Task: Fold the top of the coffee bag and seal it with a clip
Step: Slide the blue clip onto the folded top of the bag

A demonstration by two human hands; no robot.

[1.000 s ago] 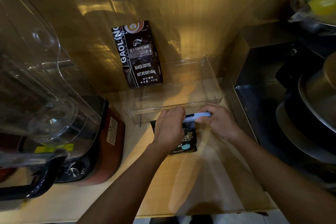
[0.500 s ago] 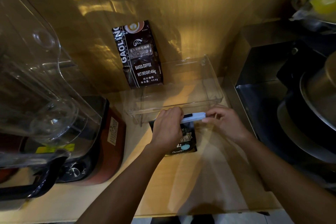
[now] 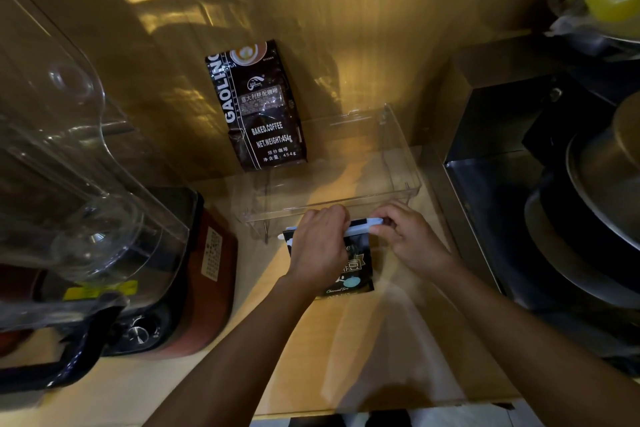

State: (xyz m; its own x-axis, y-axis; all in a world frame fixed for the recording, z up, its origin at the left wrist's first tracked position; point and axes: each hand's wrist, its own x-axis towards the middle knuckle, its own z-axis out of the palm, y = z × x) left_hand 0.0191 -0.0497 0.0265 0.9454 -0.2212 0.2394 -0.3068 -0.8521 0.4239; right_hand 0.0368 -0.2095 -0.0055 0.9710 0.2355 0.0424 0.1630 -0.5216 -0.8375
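Note:
A small black coffee bag (image 3: 358, 269) lies flat on the wooden counter (image 3: 363, 357), its top pointing away from me. A long pale blue-white clip (image 3: 360, 227) runs across the bag's folded top edge. My left hand (image 3: 320, 246) rests over the bag's left part and grips the clip near its middle. My right hand (image 3: 408, 239) pinches the clip's right end between thumb and fingers. The clip's left tip shows just beyond my left hand. Most of the fold is hidden under my hands.
A clear plastic bin (image 3: 332, 180) stands just behind the bag. A large dark coffee bag (image 3: 259, 107) leans on the back wall. A blender with a clear jar (image 3: 86, 201) fills the left. Metal pans (image 3: 588, 201) stack in a steel well at right.
My right hand has closed back onto the clip's right end after drawing off slightly. The clip now sits flatter across the bag top. My left hand has stayed in place.

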